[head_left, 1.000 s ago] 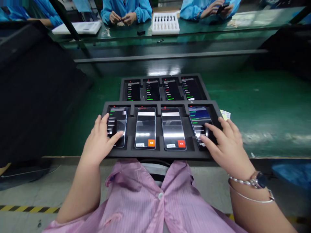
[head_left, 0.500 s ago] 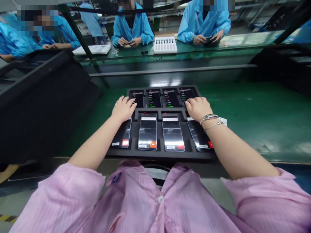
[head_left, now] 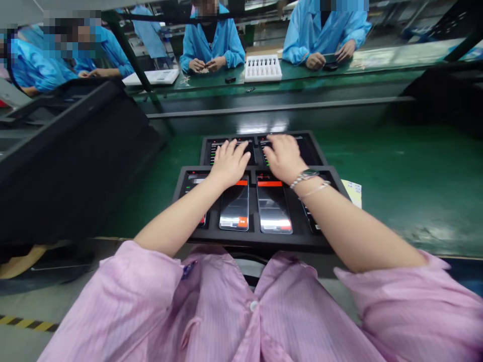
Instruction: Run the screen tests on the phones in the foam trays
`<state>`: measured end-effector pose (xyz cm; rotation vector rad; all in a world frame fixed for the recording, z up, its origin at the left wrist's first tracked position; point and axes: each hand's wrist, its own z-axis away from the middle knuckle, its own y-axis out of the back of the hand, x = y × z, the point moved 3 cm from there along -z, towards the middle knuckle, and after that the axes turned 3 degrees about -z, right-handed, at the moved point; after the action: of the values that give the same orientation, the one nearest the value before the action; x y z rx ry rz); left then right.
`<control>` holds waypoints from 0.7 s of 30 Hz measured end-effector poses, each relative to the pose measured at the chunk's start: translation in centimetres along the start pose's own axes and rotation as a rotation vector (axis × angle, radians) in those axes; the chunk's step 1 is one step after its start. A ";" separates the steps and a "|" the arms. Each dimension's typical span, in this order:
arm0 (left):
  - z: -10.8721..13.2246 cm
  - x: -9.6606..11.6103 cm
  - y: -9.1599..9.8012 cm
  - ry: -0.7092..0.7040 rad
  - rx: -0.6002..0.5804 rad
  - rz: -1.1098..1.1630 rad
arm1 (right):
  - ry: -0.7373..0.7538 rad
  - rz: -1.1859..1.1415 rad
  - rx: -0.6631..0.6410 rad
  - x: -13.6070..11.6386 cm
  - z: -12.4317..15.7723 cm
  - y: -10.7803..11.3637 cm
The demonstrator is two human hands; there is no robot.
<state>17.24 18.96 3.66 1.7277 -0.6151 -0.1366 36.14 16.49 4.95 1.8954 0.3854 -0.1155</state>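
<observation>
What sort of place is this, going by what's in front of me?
Most likely a smartphone factory, on an electronics test or assembly line. Black foam trays hold rows of lit phones, the long bench is green, and people across it wear matching blue smocks.

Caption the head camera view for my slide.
Left hand and right hand touch phones in the farther of two black foam trays on a green bench.

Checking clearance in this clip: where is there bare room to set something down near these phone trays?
The green bench right of the near foam tray, beyond the paper card, is widest. A narrower strip lies between that tray and the black case. It is crowded over the phones, where the left hand and right hand lie across them.
</observation>
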 end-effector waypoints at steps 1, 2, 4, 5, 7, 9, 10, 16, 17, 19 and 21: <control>0.4 -1.0 1.6 -0.023 0.064 0.039 | 0.008 -0.016 0.034 0.3 0.6 1.8; 1.0 -1.9 3.5 -0.073 0.146 0.089 | 0.030 -0.038 0.084 0.7 1.5 3.9; 3.4 -3.6 7.3 -0.170 0.254 0.123 | 0.148 -0.144 0.258 1.3 4.3 8.0; 4.9 -4.3 8.9 -0.176 0.271 0.115 | 0.167 -0.179 0.296 1.6 6.1 9.6; 8.5 -5.4 10.9 -0.153 0.247 0.085 | 0.164 -0.198 0.328 2.3 9.9 11.4; 12.1 -6.3 11.3 -0.074 0.208 0.054 | 0.146 -0.190 0.304 3.0 13.4 11.5; 13.6 -6.8 11.0 -0.025 0.176 0.047 | 0.138 -0.176 0.273 3.4 14.8 11.1; 18.4 -9.2 6.3 0.267 0.017 0.095 | 0.057 -0.139 0.100 5.6 18.9 6.7; 18.6 -9.4 5.7 0.311 0.012 0.109 | 0.049 -0.140 0.098 5.8 19.1 6.3; 18.8 -9.5 4.9 0.376 0.034 0.137 | 0.041 -0.127 0.109 5.8 19.3 5.7; 18.9 -9.3 4.6 0.407 0.101 0.145 | 0.038 -0.102 0.130 5.7 19.4 5.6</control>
<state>0.03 6.20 0.90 1.7352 -0.4466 0.3463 45.34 -2.07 1.55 2.0083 0.5109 -0.1758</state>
